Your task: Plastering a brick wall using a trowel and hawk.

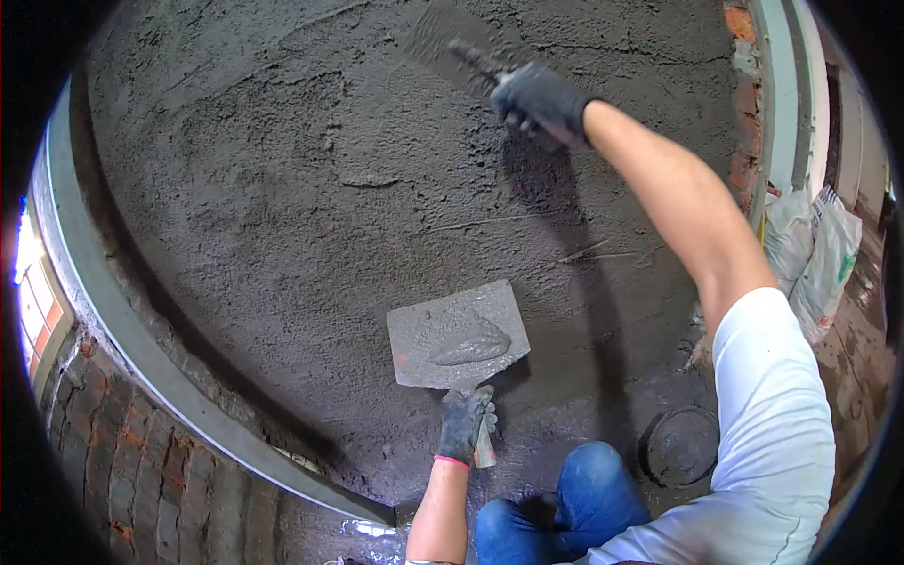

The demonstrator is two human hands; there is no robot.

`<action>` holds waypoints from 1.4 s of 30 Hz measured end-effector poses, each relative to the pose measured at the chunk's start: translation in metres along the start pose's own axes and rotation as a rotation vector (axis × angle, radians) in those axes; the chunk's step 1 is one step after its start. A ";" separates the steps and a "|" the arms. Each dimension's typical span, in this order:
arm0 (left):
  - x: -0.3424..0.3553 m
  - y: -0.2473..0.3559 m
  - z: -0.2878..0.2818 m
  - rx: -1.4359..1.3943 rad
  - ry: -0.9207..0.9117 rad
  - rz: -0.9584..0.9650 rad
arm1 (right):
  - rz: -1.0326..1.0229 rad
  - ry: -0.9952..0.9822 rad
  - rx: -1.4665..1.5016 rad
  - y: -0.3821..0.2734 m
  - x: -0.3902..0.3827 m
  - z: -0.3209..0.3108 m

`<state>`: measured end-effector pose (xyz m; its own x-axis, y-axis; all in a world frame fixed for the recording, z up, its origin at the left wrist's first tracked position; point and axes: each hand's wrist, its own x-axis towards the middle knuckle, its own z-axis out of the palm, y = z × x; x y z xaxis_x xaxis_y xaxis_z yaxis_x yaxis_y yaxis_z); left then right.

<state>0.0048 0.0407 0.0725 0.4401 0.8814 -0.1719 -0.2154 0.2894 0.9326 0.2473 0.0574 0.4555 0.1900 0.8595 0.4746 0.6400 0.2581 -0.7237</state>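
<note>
My left hand (461,421), in a dark glove, is closed round the handle of a plasterer's hawk (411,331). A mound of wet grey mortar (471,347) lies on its flat plate. Up high, my gloved right hand (544,102) grips a plastering trowel (441,42), its blade smeared with mortar and somewhat blurred. That blade lies against the grey mortar-coated wall (254,217), which is rough in places and smoother in others. The right arm is stretched out, well above and to the right of the hawk.
A round mortar-caked bucket (682,444) stands by my right knee. White sacks (821,259) sit at the right, beyond the wall's edge. A pale border strip (122,330) curves along the left, with bare brickwork (141,480) below it. Exposed brick (745,132) shows along the right edge.
</note>
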 end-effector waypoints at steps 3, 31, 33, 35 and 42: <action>-0.001 0.004 0.000 -0.005 -0.035 -0.011 | -0.078 -0.010 0.131 0.025 0.011 -0.035; -0.033 0.017 -0.027 0.919 0.125 1.121 | -0.829 -0.178 -1.337 0.069 -0.196 0.173; -0.046 0.031 -0.005 0.376 -0.023 0.330 | -0.605 -0.211 -1.208 0.070 -0.176 0.179; -0.040 0.050 -0.011 0.293 -0.059 0.289 | -0.403 -0.254 -1.050 0.069 -0.171 0.172; -0.054 0.159 -0.050 0.701 -0.180 0.493 | -0.683 -0.096 -1.205 0.011 -0.132 0.115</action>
<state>-0.0966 0.0583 0.2145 0.5819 0.7558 0.3002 0.1418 -0.4578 0.8777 0.1438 -0.0026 0.3274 -0.4376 0.7576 0.4843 0.8344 0.1415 0.5326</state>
